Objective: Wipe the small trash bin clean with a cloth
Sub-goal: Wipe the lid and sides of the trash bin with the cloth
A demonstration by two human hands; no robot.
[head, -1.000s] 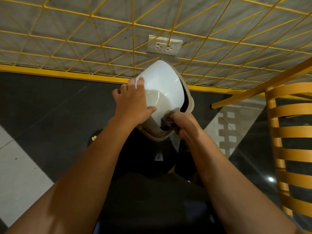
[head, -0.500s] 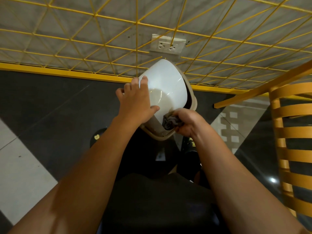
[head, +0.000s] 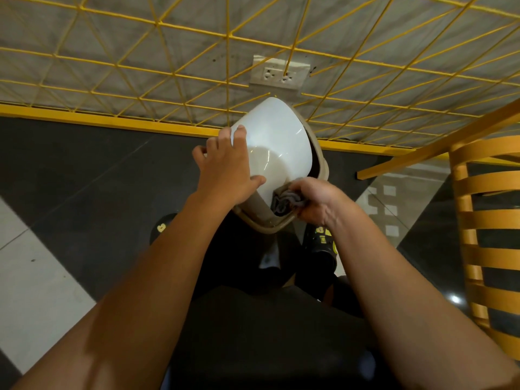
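The grey cloth (head: 287,202), bunched in the curled fingers of the right hand (head: 319,205), is now drawn up onto the near rim of the trash bin (head: 264,226) on the floor (head: 84,178), its white lid (head: 281,147) gripped by the left hand (head: 225,170); rim-wiping is judged under way.

Place: you're indoors, likely a café or similar seating area.
Wall: grey concrete wall (head: 84,32) behind a yellow wire lattice of triangles (head: 229,38); a white double socket plate (head: 278,74) is set in it.
Floor: glossy dark floor tiles (head: 84,178) with a pale diagonal band.
Furniture: an orange slatted bentwood chair (head: 492,220) at your right, beside a yellow-edged glass tabletop (head: 422,215).
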